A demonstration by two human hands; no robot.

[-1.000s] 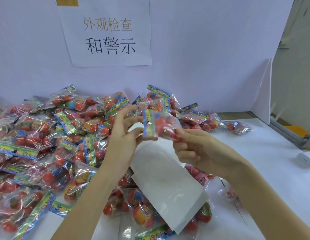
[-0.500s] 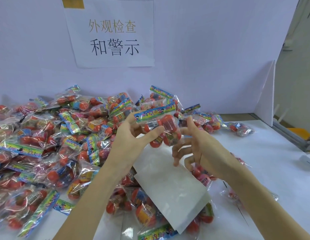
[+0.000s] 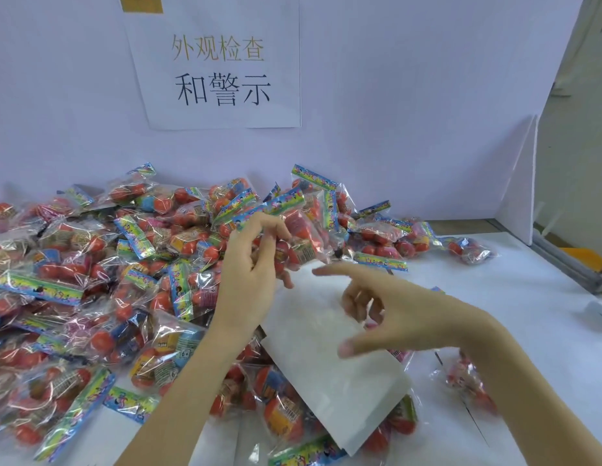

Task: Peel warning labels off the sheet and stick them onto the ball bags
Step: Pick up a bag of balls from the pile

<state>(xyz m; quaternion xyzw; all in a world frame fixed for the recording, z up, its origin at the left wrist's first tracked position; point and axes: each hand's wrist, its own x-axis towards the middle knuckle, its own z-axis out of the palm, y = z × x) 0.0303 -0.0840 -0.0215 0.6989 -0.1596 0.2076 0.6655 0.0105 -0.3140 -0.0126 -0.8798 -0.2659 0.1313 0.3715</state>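
My left hand (image 3: 251, 264) grips a clear bag of red balls (image 3: 298, 237) with a colourful header strip, held above the table at centre. My right hand (image 3: 387, 311) hovers lower right of the bag, apart from it, index finger stretched toward it, thumb out, other fingers curled, holding nothing that I can make out. Under both hands lies the white label sheet (image 3: 333, 358), resting on several ball bags. No single label on it can be made out.
A big heap of ball bags (image 3: 91, 280) covers the table's left and back. A few bags (image 3: 467, 250) lie at the right, one (image 3: 467, 381) near my right wrist. A white panel with a paper sign (image 3: 222, 62) stands behind. A small white object (image 3: 595, 311) sits far right.
My right hand let go of the bag and dropped down-right over the label sheet. My left hand keeps the bag and has turned it, header strip now at upper left.
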